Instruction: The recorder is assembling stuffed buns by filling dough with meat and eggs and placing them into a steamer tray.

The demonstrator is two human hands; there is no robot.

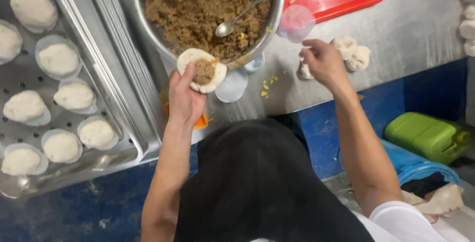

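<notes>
One dough round [202, 70] with brown filling sits cupped in your left hand [184, 98], near the bowl [277, 4]. It looks soft and tearable; support it beneath, pinch only the rim. Your right hand [322, 63], fingers curled, rests on table [405, 34] beside dough lumps [352, 54].

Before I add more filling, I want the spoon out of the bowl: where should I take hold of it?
Grip the spoon by its handle end, near the bowl rim at upper right. The spoon's scoop lies lower left, on the brown filling, while the thin handle slants up and clear. Come from the right with the right hand, which is free; the left hand holds filled dough.
</notes>
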